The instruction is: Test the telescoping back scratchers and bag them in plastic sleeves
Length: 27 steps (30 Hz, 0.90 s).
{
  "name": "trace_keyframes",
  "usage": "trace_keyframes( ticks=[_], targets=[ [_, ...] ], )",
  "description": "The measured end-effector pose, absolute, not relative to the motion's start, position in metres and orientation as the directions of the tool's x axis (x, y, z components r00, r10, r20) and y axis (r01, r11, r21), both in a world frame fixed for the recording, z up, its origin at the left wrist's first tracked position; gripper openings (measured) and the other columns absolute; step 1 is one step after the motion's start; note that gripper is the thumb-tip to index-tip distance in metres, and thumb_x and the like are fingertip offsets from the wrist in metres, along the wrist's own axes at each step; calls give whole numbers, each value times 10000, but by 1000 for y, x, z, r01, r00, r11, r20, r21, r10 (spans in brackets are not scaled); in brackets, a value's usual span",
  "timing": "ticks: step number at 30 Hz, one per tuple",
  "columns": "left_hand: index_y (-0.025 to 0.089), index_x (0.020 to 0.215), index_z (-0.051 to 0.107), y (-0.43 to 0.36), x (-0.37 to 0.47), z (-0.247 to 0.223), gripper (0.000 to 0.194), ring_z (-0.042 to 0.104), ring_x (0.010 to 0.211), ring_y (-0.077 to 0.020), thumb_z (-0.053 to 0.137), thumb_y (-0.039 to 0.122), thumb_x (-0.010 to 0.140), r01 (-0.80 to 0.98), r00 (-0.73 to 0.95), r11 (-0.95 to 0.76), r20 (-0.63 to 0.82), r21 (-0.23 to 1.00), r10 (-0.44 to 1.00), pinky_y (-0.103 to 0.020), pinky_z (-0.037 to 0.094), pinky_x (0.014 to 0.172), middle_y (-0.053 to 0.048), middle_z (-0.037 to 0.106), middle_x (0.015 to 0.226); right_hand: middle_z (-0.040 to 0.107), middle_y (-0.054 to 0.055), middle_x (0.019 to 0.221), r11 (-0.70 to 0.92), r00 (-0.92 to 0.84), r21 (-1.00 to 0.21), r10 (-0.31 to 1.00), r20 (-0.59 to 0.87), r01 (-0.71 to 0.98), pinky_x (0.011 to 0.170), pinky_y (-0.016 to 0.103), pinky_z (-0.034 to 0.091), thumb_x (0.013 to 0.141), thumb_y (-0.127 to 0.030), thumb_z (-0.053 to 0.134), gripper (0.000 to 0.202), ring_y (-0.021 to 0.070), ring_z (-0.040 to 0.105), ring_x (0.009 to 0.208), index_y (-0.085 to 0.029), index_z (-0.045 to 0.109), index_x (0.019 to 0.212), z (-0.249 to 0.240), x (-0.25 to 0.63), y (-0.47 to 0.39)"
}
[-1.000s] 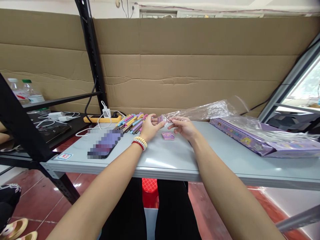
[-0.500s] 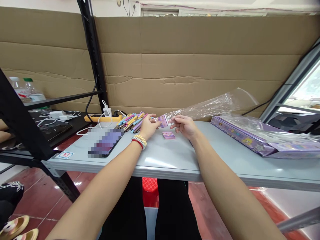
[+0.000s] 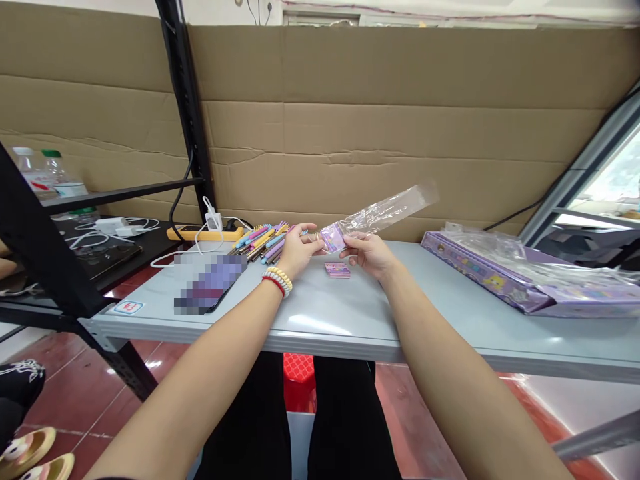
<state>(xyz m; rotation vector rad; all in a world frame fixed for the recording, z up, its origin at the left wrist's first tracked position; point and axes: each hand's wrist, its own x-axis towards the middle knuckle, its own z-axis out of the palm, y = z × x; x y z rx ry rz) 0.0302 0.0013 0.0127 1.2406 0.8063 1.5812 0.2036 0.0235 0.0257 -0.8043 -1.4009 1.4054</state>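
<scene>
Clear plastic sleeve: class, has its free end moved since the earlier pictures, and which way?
Yes: the free end of the clear plastic sleeve has shifted left, judged against the purple box.

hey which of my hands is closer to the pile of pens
Your left hand. It is just right of the pens, at the pile's edge in view; your right hand is farther right, beyond the small purple packet.

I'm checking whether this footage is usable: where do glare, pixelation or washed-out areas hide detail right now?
In the head view, a white streak of glare lies on the table near its front edge; pixel blocks cover much of the phone; the bright opening at right is washed out; the clear bag shows glints, its far end fading against the cardboard.
</scene>
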Motion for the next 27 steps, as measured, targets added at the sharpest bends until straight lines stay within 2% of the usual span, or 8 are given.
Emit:
trace_keyframes(
  ticks=[5, 11, 14, 17, 22, 27],
  targets=[
    [157, 975, 460, 0, 30, 13, 397, 652, 646, -110, 667, 37, 658, -265, 33, -312, 332, 912, 943, -315, 575, 691, 31, 612, 702, 618, 34, 598, 125, -282, -977, 944, 171, -173, 336, 181, 367, 579, -248, 813, 268, 128, 606, 489, -129, 606, 701, 25, 204, 26],
    [187, 779, 378, 3, 29, 9, 336, 661, 662, -120, 646, 46, 633, -230, 30, -373, 390, 899, 920, -301, 553, 666, 42, 600, 715, 590, 15, 567, 147, -265, -972, 945, 193, -184, 327, 180, 358, 542, -260, 836, 301, 122, 593, 469, -134, 589, 658, 25, 203, 25],
    [156, 682, 463, 3, 29, 8, 177, 651, 668, -118, 610, 63, 647, -121, 54, -380, 388, 917, 920, -267, 532, 644, 6, 608, 727, 596, 17, 569, 168, -240, -966, 947, 214, -198, 330, 180, 362, 515, -273, 845, 323, 125, 597, 469, -136, 599, 674, 24, 204, 27],
    [144, 664, 573, 2, 29, 8, 40, 637, 664, -134, 593, 154, 697, 26, 57, -363, 361, 931, 931, -240, 493, 577, -24, 617, 711, 614, 29, 579, 175, -231, -965, 948, 219, -196, 336, 178, 365, 498, -292, 855, 345, 127, 602, 478, -137, 611, 686, 23, 205, 28],
    [151, 717, 649, 4, 27, 4, 291, 620, 683, -160, 594, 434, 750, 173, 93, -404, 393, 898, 915, -232, 436, 520, -45, 640, 725, 616, 27, 570, 178, -255, -970, 942, 216, -166, 332, 178, 368, 463, -318, 874, 375, 135, 609, 480, -137, 633, 687, 23, 204, 28],
    [152, 697, 661, 6, 25, 2, 266, 580, 670, -139, 621, 413, 733, 186, 97, -437, 426, 880, 899, -244, 428, 572, -28, 629, 713, 640, 35, 607, 206, -265, -969, 935, 236, -136, 340, 185, 378, 443, -338, 880, 381, 138, 615, 489, -140, 641, 663, 24, 203, 25]
  ],
)
